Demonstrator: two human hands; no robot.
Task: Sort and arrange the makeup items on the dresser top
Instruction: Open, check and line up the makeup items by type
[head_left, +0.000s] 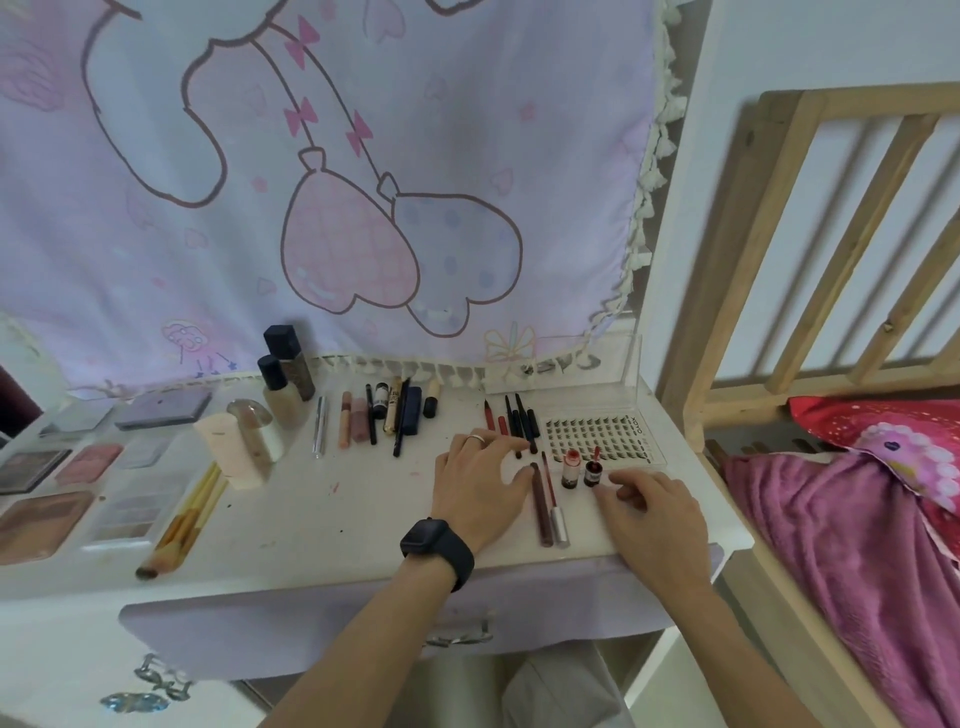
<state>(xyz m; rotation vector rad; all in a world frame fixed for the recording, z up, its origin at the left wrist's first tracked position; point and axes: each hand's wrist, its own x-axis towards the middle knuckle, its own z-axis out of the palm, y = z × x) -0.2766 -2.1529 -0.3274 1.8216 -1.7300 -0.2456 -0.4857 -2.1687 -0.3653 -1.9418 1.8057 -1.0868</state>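
My left hand (480, 486), with a ring and a black watch, rests flat on the white dresser top (332, 519); its fingertips touch a row of dark and red pencils (514, 421). My right hand (652, 512) lies beside it, fingers curled near two small red bottles (582, 470). Between the hands lie a dark brown tube and a silver-capped wand (550, 506). A clear lash tray (597, 434) sits just beyond the bottles. Neither hand holds anything that I can see.
Lip glosses and pens (379, 415) lie in a row at the middle back, foundation bottles (285, 374) behind. Brushes (187, 519), a sponge (234, 447) and several palettes (47, 499) fill the left. A wooden bed frame (810, 249) and pink bedding (857, 525) stand right.
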